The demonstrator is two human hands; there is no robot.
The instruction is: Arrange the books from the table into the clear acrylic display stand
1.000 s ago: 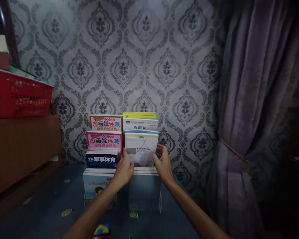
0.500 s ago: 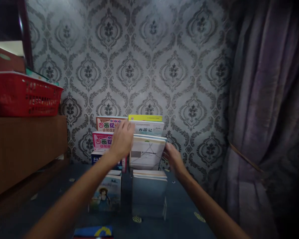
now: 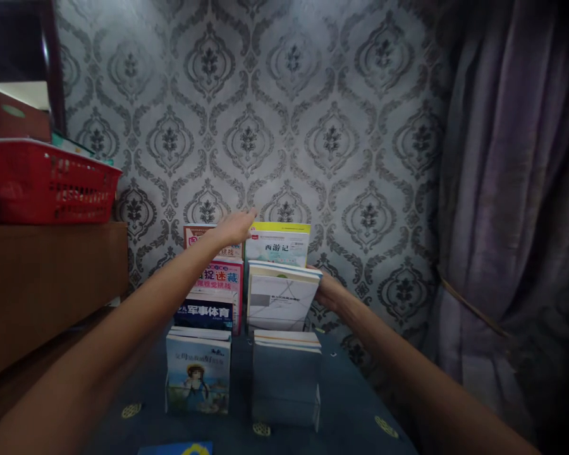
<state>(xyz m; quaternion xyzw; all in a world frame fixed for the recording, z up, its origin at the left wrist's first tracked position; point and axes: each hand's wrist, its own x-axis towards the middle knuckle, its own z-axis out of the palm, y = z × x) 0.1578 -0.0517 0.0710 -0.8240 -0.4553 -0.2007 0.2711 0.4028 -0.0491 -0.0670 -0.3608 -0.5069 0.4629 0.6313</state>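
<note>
My left hand (image 3: 237, 227) reaches over the back left books to the top left corner of a yellow-topped book (image 3: 281, 243) with a pale cover. Its fingers are closed at that corner. In front of this book leans a stack of white-covered books (image 3: 279, 303). My right hand (image 3: 328, 291) is at the stack's right edge, its fingertips hidden behind the books. Left of these stand a brown-topped picture book (image 3: 196, 232), a pink book (image 3: 225, 278) and a dark blue book (image 3: 208, 313).
Nearer stand a book with a girl in a hat on its cover (image 3: 198, 373) and a plain-backed book stack (image 3: 286, 379). A blue item (image 3: 173, 450) lies at the bottom edge. Left, a red basket (image 3: 80, 183) rests on a brown cabinet (image 3: 52, 278). A curtain (image 3: 493, 189) hangs right.
My left hand has moved up and slightly right, from beside the white books to the yellow-topped book's corner. The pale book's top now sits nearer the yellow strip. My right hand stays at the stack's edge.
</note>
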